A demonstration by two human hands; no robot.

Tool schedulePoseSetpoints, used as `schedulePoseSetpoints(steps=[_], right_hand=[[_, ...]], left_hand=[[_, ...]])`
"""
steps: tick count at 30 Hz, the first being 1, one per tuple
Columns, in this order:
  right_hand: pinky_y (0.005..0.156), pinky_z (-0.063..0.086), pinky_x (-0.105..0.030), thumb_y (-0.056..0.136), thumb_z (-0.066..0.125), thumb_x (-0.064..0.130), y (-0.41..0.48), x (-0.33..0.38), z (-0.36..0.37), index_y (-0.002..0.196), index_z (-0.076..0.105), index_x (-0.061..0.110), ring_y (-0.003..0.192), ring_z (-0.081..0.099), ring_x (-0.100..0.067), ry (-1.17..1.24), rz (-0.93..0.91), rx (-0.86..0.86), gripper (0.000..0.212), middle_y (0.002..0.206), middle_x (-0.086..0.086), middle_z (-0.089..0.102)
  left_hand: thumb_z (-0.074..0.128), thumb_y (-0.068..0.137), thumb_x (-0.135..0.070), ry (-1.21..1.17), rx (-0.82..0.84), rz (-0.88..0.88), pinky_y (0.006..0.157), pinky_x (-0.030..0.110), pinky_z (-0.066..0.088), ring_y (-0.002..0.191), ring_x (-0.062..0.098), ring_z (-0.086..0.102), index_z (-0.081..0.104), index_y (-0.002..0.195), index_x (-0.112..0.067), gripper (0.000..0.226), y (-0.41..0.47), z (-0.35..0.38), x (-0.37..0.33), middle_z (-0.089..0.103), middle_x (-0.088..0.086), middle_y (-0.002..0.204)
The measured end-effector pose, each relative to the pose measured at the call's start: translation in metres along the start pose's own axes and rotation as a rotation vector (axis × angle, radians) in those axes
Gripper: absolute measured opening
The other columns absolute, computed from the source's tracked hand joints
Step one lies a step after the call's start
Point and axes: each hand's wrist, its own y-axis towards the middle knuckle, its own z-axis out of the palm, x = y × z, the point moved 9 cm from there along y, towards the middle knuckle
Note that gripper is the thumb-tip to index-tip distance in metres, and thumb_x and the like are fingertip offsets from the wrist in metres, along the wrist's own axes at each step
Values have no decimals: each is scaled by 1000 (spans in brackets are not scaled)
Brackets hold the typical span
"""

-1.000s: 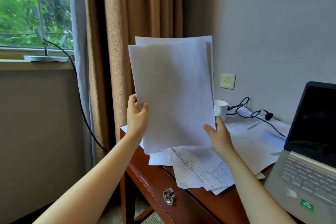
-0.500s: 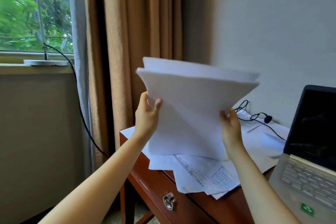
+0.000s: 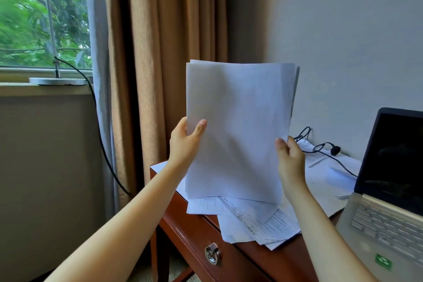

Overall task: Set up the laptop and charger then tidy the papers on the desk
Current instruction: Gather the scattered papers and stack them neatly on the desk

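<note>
The left hand (image 3: 185, 142) pinches the left edge of the paper stack (image 3: 238, 126), thumb on its near face, and the right hand (image 3: 290, 158) pinches the right edge a little lower. The stack stands upright between them, long axis vertical, its bottom edge hanging just over the loose sheets (image 3: 258, 222) at the left end of the desk (image 3: 196, 231), with the open laptop (image 3: 389, 190) to the right. Half a second ago the stack was tipped over and fanned rightward; now it is upright and squarer, probably ready to tap straight down.
</note>
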Motion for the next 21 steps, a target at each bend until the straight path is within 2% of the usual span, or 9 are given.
schedulePoseSetpoints(steps=[2, 3, 5, 8, 10, 13, 16, 18, 21], right_hand=[[66, 33, -24, 98, 44, 19, -1, 5, 1, 95, 49, 11, 75, 40, -12, 26, -14, -2, 10, 77, 4, 44], [75, 35, -23, 98, 46, 21, -2, 7, 2, 110, 50, 12, 87, 44, -12, 46, -8, -2, 16, 90, 4, 48], [90, 33, -24, 96, 48, 24, -4, 5, 4, 129, 42, 14, 105, 42, -10, 93, 27, 16, 35, 112, 6, 46], [107, 31, -32, 97, 46, 29, -5, -2, 12, 137, 37, 12, 121, 39, -13, 76, 42, 78, 44, 129, 3, 43], [102, 35, -32, 98, 44, 28, -2, -7, 9, 131, 43, 11, 118, 43, -17, 71, 48, 46, 37, 124, -2, 49], [80, 39, -26, 99, 43, 21, -1, -15, 5, 113, 49, 12, 95, 44, -20, 67, 94, 36, 18, 92, 1, 50], [96, 40, -35, 98, 44, 17, -3, -34, 11, 114, 50, 2, 109, 52, -24, -7, 193, 126, 23, 114, -12, 58], [101, 40, -37, 97, 46, 13, -5, -38, 11, 116, 52, 1, 113, 54, -25, -39, 223, 153, 23, 121, -16, 58], [104, 40, -39, 95, 49, 7, -10, -32, 16, 123, 51, 11, 115, 54, -24, -57, 194, 214, 29, 122, -7, 58]], left_hand=[[62, 89, -29, -73, -12, -30, 83, 20, 48, 90, -3, 60, 52, 108, -17, 24, 1, -2, 3, 63, -10, 98], [63, 88, -31, -112, -26, -59, 84, 26, 49, 93, 4, 61, 48, 115, -19, 33, 0, -3, 5, 63, -9, 101], [64, 86, -34, -165, -30, -120, 83, 29, 50, 93, 9, 63, 45, 118, -21, 40, -1, -4, 11, 63, -8, 100], [62, 88, -35, -132, 43, -138, 80, 22, 47, 91, 1, 59, 53, 115, -23, 31, -4, 2, 17, 63, -14, 99], [61, 88, -33, -117, 28, -128, 79, 21, 46, 91, 0, 59, 56, 108, -25, 22, -5, 0, 20, 63, -16, 98], [61, 89, -30, -110, 24, -167, 71, 17, 46, 83, 5, 59, 55, 106, -18, 22, -4, -2, 28, 62, -10, 90], [61, 90, -19, -52, 84, -227, 61, 10, 47, 75, 6, 59, 58, 100, -16, 11, -8, 3, 38, 62, -7, 83], [60, 91, -14, -38, 115, -256, 63, 13, 50, 74, 9, 61, 59, 101, -14, 10, -10, 3, 45, 64, -1, 87], [59, 91, -13, -2, 128, -277, 72, 26, 53, 79, 16, 62, 59, 100, -14, 9, -14, 2, 54, 65, 6, 97]])
